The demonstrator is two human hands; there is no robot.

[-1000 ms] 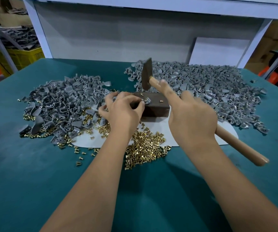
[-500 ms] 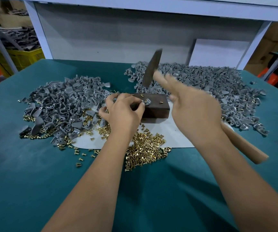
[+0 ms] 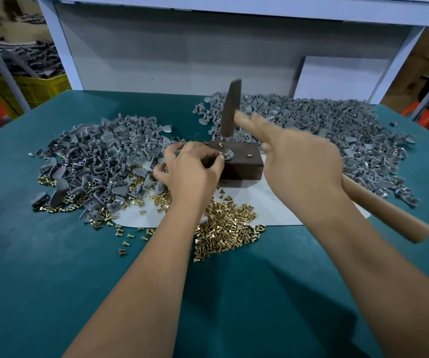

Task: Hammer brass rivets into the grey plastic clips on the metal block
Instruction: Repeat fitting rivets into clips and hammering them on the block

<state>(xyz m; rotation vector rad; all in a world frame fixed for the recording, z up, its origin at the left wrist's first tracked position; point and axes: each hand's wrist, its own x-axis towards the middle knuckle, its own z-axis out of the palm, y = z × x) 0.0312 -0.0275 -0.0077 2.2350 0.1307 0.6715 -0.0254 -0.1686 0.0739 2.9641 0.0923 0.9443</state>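
here we see the left hand (image 3: 190,171) resting at the near-left edge of the metal block (image 3: 241,161), its fingertips pinching a grey plastic clip (image 3: 227,155) flat on the block's top face. the right hand (image 3: 301,164) is wrapped round the wooden handle of a hammer (image 3: 230,112), index finger stretched along the shaft, and the dark hammer head hangs in the air above the back of the block, blurred, not touching it. the handle's butt end sticks out to the right past the wrist.

the block sits on a white sheet (image 3: 272,210) spread on the teal desk (image 3: 53,280). a couple of loose brass rivets (image 3: 250,155) lie on top of the block, and a dense heap of brass rivets (image 3: 228,231) lies on the desk just in front of it, between our forearms, with strays scattered to the left. one pile of grey clips (image 3: 99,161) spreads to the left of the block, mixed with rivets along its near edge; a second, larger pile of clips (image 3: 337,130) runs behind and to the right. a yellow crate (image 3: 40,86) stands beyond the desk's far-left corner.
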